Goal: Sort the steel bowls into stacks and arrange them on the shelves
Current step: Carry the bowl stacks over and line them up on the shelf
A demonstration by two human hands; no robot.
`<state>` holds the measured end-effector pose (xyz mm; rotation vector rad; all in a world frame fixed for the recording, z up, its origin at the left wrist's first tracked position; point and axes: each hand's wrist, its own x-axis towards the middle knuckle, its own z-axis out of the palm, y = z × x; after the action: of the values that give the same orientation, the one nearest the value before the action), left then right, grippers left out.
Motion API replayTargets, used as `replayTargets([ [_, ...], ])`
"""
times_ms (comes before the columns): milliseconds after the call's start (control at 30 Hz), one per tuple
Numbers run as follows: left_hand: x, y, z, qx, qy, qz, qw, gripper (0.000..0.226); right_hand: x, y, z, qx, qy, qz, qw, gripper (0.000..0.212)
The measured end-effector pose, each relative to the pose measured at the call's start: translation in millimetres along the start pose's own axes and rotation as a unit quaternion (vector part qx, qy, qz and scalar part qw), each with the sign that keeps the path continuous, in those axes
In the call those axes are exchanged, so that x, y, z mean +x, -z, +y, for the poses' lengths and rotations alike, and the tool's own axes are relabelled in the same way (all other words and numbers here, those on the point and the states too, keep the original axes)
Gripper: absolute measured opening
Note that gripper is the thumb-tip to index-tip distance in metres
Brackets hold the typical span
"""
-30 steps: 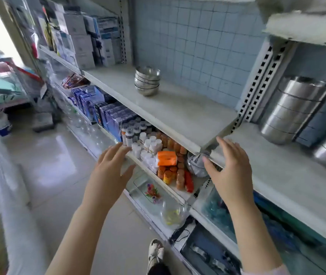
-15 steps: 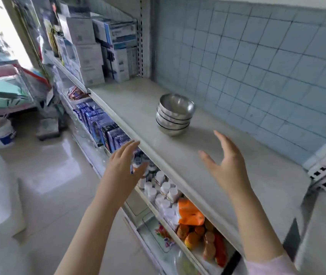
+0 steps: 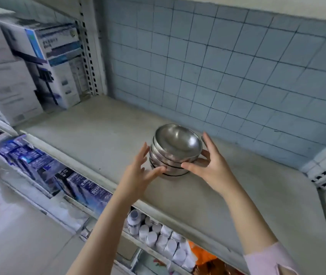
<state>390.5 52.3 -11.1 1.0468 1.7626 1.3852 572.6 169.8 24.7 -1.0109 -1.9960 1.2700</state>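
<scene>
Head view: stack of bowls (image 3: 175,153) upright on the shelf (image 3: 98,139), near the far tiled wall (image 3: 217,76).
Left grip (image 3: 138,175): apart, fingers straight, thumb tip touching the lowest bowl (image 3: 175,173).
Right grip (image 3: 211,167): curved round the stack's right side, thumb in front.
Reason: likely bracing both sides to lift without toppling.

Stack of steel bowls (image 3: 175,150), between left hand (image 3: 138,173) and right hand (image 3: 211,165): silver-grey, with thin dark bands between the rims. Shelf board (image 3: 98,135) under both hands: plain pale grey-beige. Wall tiles (image 3: 237,76) beyond the right hand: pale blue with a dark grid of joints. Boxes (image 3: 59,56) left of the left hand: white with blue panels. Packets (image 3: 39,165) below the left hand: blue-violet. Sleeve (image 3: 269,259) behind the right hand: pale pink.
</scene>
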Motion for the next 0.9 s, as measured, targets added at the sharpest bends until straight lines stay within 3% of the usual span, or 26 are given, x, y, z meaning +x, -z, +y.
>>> replayTargets([
  [200, 29, 16, -17, -0.065, -0.037, -0.083, 0.994, 0.076, -4, -16, -1, 0.0, -0.013, 0.072, 0.997, 0.115],
  [400, 37, 23, -25, -0.063, -0.045, -0.128, 0.989, 0.087, -6, -18, -8, -0.035, 0.007, 0.093, 0.995, 0.082],
  [600, 40, 22, -26, -0.09, -0.048, -0.156, 0.982, 0.085, -4, -17, -12, -0.035, -0.006, 0.098, 0.995, 0.083],
  [700, 42, 21, -29, -0.1, -0.055, -0.17, 0.979, 0.073, -6, -22, -7, -0.004, -0.019, 0.093, 0.995, 0.084],
  [900, 31, 16, -19, -0.094, -0.11, -0.168, 0.975, 0.071, -33, -18, -15, 0.049, -0.011, 0.127, 0.991, 0.081],
])
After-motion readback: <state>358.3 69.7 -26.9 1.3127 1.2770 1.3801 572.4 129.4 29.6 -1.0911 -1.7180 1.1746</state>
